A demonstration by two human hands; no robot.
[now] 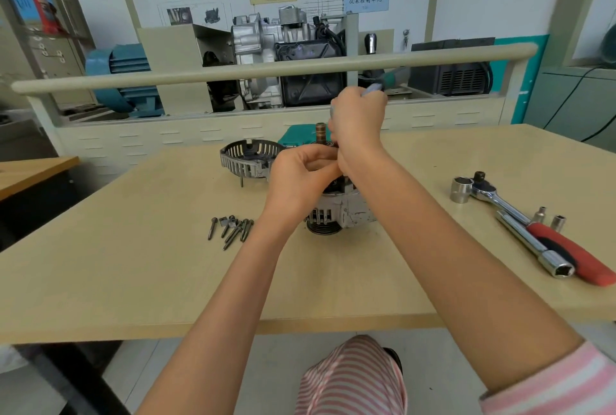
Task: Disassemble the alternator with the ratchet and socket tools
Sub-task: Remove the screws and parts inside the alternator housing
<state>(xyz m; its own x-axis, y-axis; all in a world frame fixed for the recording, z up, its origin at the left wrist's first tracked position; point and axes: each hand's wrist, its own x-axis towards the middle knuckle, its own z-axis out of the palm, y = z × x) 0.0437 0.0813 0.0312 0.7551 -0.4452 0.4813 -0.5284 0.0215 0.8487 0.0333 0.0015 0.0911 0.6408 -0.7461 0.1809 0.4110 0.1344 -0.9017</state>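
— Metal rear cover (248, 161) already off, lying far left on table (133, 281); bolts (231, 229) pulled, near left of alternator (336, 211).
— Hands?
— Left hand (300, 178) curled onto alternator top; right hand (358, 121) fisted round a tool handle above.
— Remaining?
— Probably rotor and front housing; ratchet (520, 214) idle, right.
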